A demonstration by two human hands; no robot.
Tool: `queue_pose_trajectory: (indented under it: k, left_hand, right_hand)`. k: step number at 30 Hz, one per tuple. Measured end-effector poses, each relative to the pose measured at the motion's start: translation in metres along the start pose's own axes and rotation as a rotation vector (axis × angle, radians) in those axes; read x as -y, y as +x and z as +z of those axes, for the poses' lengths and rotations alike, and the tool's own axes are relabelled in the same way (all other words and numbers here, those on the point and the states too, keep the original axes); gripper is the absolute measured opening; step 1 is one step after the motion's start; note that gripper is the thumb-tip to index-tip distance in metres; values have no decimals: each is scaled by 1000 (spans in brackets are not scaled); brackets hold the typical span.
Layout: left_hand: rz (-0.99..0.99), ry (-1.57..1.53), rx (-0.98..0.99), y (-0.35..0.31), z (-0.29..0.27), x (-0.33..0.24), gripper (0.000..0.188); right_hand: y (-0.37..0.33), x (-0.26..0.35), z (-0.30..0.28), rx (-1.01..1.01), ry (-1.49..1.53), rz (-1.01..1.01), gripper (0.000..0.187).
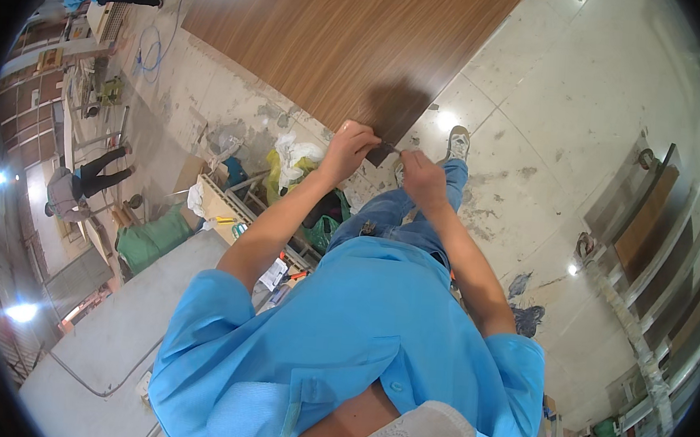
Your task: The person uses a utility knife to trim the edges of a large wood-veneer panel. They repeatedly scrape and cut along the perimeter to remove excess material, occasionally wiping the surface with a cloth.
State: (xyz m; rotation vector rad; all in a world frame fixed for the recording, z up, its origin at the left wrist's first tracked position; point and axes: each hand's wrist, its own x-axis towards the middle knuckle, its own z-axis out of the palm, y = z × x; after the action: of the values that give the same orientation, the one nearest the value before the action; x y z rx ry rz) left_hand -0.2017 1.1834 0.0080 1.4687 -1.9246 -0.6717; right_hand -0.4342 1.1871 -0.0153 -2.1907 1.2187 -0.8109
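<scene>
A large wood-grain panel (346,40) lies flat ahead of me, its near corner pointing at my hands. My left hand (347,149) pinches that corner with closed fingers. My right hand (422,175) is closed beside it, fingertips at the same corner on a small dark thing (391,147) that I cannot make out. Both forearms reach out from blue short sleeves. Below my hands are my jeans leg and a grey shoe (457,142) on the floor.
Pale tiled floor (569,96) spreads right. White and yellow bags (293,162), a green sack (151,241) and a cluttered bench (221,209) lie left. A grey slab (107,331) sits lower left. A ladder-like frame (647,264) stands right. Two other people (85,180) work at far left.
</scene>
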Motion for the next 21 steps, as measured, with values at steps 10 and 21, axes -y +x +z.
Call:
queue_pose_trajectory:
  k: [10,21]
  left_hand:
    - [-140,119,351,-103,-45,-31,9]
    - [-632,-579,239,89,49,-104,46]
  right_hand:
    - [-63,45,21,349,149,-88,19]
    - [10,-54,-112,5,588,653,21]
